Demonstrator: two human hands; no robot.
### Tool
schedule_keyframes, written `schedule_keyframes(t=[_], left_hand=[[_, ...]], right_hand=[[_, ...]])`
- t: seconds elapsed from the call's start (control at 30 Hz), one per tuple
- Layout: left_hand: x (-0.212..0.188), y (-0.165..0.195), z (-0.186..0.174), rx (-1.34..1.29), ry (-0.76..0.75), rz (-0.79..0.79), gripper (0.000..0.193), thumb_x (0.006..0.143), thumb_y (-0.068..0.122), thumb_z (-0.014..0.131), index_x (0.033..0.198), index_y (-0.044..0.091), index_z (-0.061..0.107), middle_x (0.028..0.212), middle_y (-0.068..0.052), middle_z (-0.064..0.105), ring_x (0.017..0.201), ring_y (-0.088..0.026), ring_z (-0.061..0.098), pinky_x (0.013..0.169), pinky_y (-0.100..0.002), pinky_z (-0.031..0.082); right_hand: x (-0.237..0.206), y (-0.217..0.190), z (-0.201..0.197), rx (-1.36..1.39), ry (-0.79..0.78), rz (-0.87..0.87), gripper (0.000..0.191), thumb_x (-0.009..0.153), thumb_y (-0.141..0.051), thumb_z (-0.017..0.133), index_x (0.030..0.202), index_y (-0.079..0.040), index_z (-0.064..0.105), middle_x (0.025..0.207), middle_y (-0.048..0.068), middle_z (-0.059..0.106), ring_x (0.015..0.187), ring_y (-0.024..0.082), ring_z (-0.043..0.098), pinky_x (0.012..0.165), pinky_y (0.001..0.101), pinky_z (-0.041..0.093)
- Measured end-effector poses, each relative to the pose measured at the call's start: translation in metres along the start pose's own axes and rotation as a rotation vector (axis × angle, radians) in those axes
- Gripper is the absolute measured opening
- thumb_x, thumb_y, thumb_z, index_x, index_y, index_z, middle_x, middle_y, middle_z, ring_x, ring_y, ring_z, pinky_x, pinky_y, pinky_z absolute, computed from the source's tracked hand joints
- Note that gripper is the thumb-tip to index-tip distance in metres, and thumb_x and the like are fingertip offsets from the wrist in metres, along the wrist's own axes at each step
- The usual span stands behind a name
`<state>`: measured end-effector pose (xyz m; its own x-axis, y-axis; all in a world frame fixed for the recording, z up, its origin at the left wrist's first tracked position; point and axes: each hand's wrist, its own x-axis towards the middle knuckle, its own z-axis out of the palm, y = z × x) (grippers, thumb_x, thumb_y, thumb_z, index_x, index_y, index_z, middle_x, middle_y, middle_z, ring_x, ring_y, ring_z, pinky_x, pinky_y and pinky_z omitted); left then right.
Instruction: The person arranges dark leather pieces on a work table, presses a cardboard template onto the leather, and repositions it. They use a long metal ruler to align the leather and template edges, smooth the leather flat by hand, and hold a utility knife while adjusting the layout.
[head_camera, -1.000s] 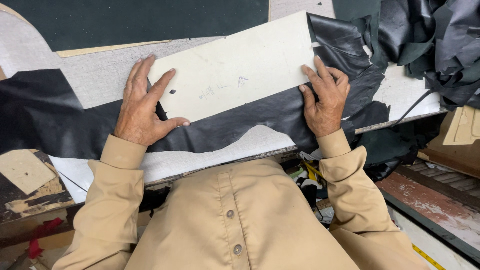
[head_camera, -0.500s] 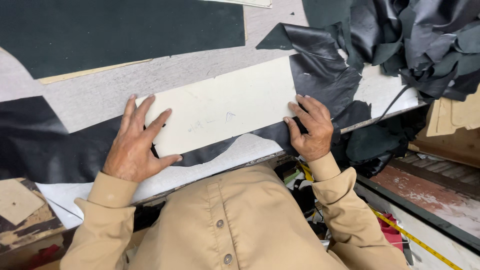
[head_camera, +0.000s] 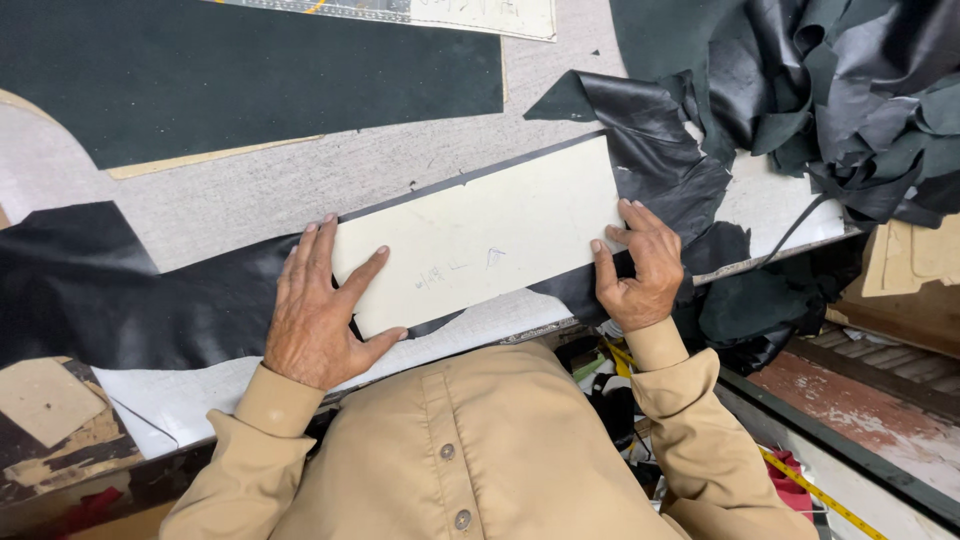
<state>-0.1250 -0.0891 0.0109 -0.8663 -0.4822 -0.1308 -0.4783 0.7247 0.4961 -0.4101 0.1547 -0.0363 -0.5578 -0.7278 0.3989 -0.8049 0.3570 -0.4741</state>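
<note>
Grey table (head_camera: 250, 195): left hand (head_camera: 320, 315) and right hand (head_camera: 640, 270) lie open, flat, pinning cream pattern card (head_camera: 480, 240) so it can't slide on black leather (head_camera: 120, 290).

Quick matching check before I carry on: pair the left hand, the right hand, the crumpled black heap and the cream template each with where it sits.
Things:
1. left hand
2. right hand
3. crumpled black heap
4. cream template

Places:
A. far right of the table
B. flat on the black sheet
C. on the template's left end
D. at the template's right end

Pairs: 1-C, 2-D, 3-A, 4-B
</note>
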Motion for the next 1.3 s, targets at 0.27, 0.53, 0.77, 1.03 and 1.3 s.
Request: schedule_keyframes(t=[0.27, 0.53, 0.77, 1.03, 1.3], left_hand=[[-0.001, -0.004, 0.003, -0.013, 0.04, -0.025, 0.095, 0.063, 0.047, 0.09, 0.147, 0.02, 0.053, 0.161, -0.026, 0.025, 0.15, -0.049, 0.017, 0.12, -0.063, 0.018], [0.012, 0.004, -0.014, -0.019, 0.01, -0.087, 0.116, 0.053, 0.046, 0.095, 0.152, 0.013, 0.044, 0.157, -0.023, 0.029, 0.145, -0.045, 0.022, 0.118, -0.058, 0.02], [0.016, 0.013, -0.023, -0.027, -0.049, -0.168, 0.115, 0.051, 0.041, 0.096, 0.151, 0.014, 0.047, 0.158, -0.018, 0.032, 0.144, -0.039, 0.027, 0.115, -0.052, 0.029], [0.017, 0.02, -0.031, 0.006, -0.061, -0.219, 0.111, 0.054, 0.038, 0.096, 0.151, 0.014, 0.048, 0.158, -0.016, 0.036, 0.143, -0.038, 0.03, 0.115, -0.05, 0.031], [0.017, 0.023, -0.033, 0.002, -0.06, -0.243, 0.112, 0.054, 0.035, 0.097, 0.152, 0.014, 0.047, 0.158, -0.016, 0.035, 0.145, -0.038, 0.028, 0.116, -0.05, 0.029]], right_hand=[[0.004, -0.009, -0.002, -0.049, -0.041, -0.026, 0.035, 0.089, -0.014, 0.079, 0.122, -0.003, 0.072, 0.138, 0.018, 0.066, 0.129, 0.037, 0.062, 0.108, 0.0461, 0.045], [0.012, -0.018, -0.006, -0.062, 0.015, -0.031, 0.034, 0.086, -0.015, 0.078, 0.118, -0.004, 0.072, 0.134, 0.017, 0.067, 0.126, 0.035, 0.062, 0.104, 0.0443, 0.045], [0.01, -0.017, -0.003, -0.064, 0.034, -0.024, 0.032, 0.086, -0.015, 0.077, 0.117, -0.005, 0.073, 0.132, 0.015, 0.068, 0.125, 0.034, 0.063, 0.105, 0.0439, 0.044], [0.008, -0.019, -0.002, -0.052, 0.043, -0.028, 0.031, 0.088, -0.015, 0.076, 0.117, -0.005, 0.073, 0.132, 0.015, 0.069, 0.126, 0.033, 0.063, 0.106, 0.0438, 0.045], [0.004, -0.017, 0.003, -0.073, 0.042, -0.026, 0.03, 0.089, -0.017, 0.076, 0.117, -0.005, 0.073, 0.133, 0.014, 0.069, 0.127, 0.033, 0.063, 0.107, 0.0436, 0.045]])
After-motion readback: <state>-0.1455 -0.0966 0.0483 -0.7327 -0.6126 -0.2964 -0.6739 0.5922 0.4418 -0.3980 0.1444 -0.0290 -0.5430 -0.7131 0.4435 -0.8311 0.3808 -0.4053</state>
